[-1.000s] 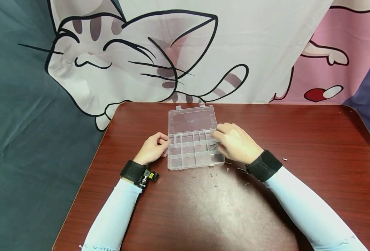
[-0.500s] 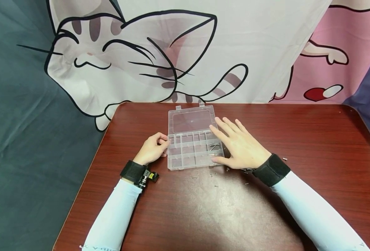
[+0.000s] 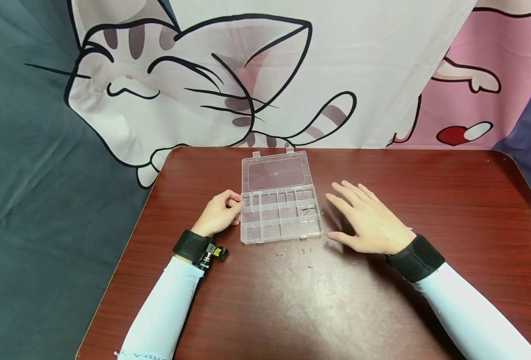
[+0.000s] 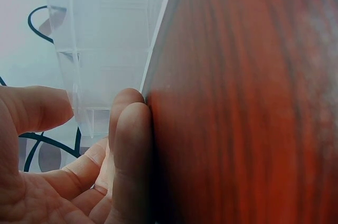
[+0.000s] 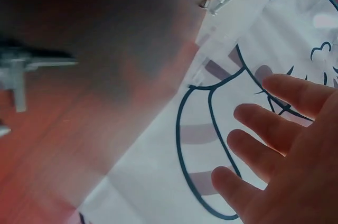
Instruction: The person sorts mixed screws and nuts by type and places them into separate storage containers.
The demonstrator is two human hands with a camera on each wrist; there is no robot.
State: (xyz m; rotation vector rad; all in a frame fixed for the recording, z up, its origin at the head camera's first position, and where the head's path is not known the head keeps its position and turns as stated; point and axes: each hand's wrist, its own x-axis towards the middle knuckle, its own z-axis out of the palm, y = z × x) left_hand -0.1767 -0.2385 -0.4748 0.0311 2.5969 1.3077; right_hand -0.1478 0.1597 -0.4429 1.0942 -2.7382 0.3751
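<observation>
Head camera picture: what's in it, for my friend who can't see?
A left hand holds an open, clear, divided box on a brown table; the right hand is spread open beside it. Tiny metal pieces lie inside and in front of the box.

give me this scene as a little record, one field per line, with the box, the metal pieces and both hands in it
container: clear plastic box with compartments, lid open
inside: a few metal pieces toward the right end
outside: loose metal pieces in front of the box and to its right
surface: reddish-brown table
left hand: fingers and thumb at the box's left edge
right hand: right of the box, fingers spread, nothing visibly held
backdrop: cat-print cloth
</observation>
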